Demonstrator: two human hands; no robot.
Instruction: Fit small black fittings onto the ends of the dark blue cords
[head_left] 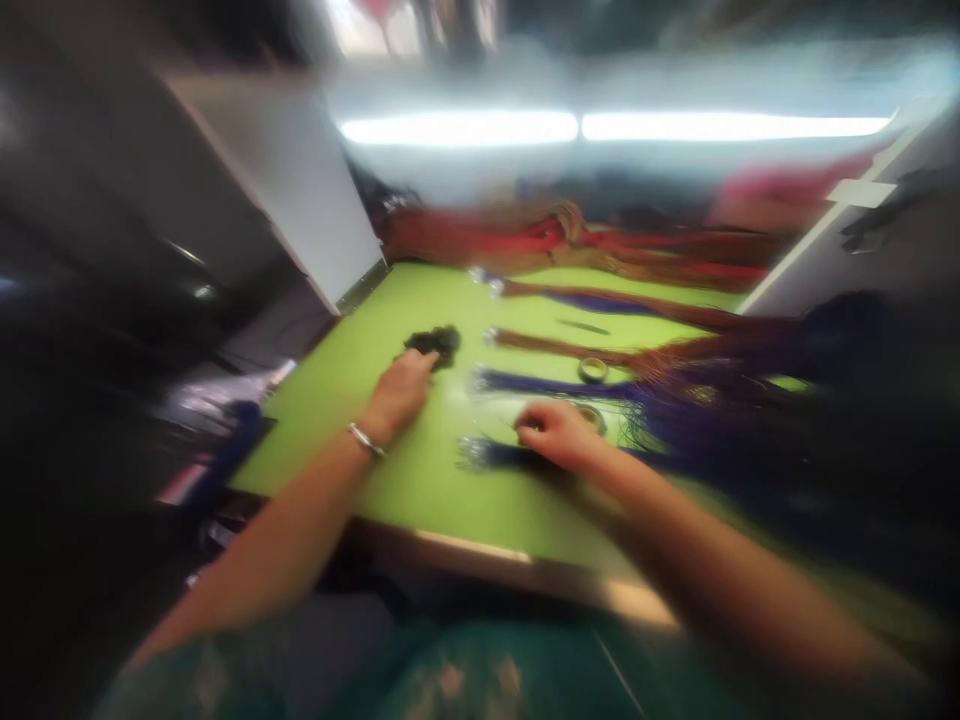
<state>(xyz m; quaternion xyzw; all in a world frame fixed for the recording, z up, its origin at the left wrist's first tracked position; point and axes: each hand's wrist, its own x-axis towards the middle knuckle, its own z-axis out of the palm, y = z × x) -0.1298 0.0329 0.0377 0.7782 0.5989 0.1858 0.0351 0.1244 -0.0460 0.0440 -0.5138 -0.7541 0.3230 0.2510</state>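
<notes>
My left hand [399, 392] reaches into a small heap of black pieces [441, 344] on the green tabletop. Its fingers are bunched together at the near side of the heap, and whatever lies between them is hidden. Nearer to me, my right hand [559, 432] is closed in a pinch above a bundle of dark blue wires [504, 455]. A thin wire seems to stick out leftward from its fingertips, though blur makes it faint. Right behind this hand lies a roll of tape [592, 418], partly covered by it.
More blue wires [525, 381] and brown wires [540, 345] lie in bundles, their pale ends to the left. A second tape roll [593, 370] rests between them. Red and brown wires [480, 235] fill the back. White panels [300, 190] flank the green table [330, 370].
</notes>
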